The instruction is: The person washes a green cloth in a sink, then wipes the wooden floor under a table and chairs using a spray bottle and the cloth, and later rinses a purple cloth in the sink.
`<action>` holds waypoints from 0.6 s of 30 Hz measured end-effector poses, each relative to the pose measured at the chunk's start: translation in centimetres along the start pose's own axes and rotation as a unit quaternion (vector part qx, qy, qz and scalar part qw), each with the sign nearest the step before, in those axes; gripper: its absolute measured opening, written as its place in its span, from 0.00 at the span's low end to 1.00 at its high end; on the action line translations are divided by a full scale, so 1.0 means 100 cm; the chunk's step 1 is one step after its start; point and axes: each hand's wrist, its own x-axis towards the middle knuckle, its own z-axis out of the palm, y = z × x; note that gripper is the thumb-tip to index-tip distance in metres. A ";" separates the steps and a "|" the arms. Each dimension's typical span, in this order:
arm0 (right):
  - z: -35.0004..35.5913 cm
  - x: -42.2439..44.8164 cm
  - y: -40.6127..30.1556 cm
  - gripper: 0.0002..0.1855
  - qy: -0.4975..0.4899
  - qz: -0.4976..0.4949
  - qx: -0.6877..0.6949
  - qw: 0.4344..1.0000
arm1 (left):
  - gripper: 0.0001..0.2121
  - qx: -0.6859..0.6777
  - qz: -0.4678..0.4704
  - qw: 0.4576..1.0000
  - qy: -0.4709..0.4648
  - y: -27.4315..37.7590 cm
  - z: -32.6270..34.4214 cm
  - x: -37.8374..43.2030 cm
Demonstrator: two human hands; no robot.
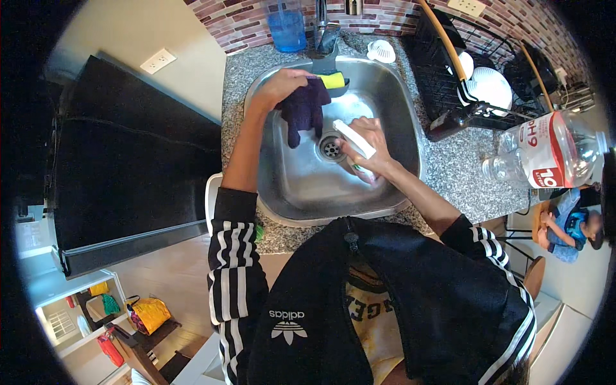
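Observation:
My left hand point(287, 85) holds a dark purple cloth point(308, 106) by its upper part, and the cloth hangs over the left side of the steel sink point(298, 192). Beside that hand, a yellow sponge point(332, 80) rests in a grey holder point(340, 90) below the faucet point(322, 21). Around a spray bottle with a white trigger head point(355, 139) my right hand point(373, 139) is closed, over the sink just right of the drain point(331, 149). The lower part of the bottle is partly hidden by the hand.
Behind the sink stand a blue liquid container point(287, 31) and a white ribbed item point(381, 51). On the right are a black dish rack point(433, 86) with white bowls point(488, 89), a dark bottle point(452, 122) and large clear plastic bottles point(572, 139). A person point(570, 226) sits far right.

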 end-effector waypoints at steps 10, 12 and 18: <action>0.007 -0.002 0.003 0.06 0.002 -0.040 0.083 0.996 | 0.23 -0.351 0.069 0.913 0.195 -0.101 0.023 -0.030; 0.003 -0.002 0.002 0.07 -0.038 -0.043 0.044 0.997 | 0.34 -0.672 -0.159 0.722 0.032 -0.115 0.050 -0.016; -0.004 -0.006 0.007 0.07 -0.052 0.020 0.003 0.998 | 0.17 -0.339 -0.100 0.931 0.088 -0.076 0.056 0.006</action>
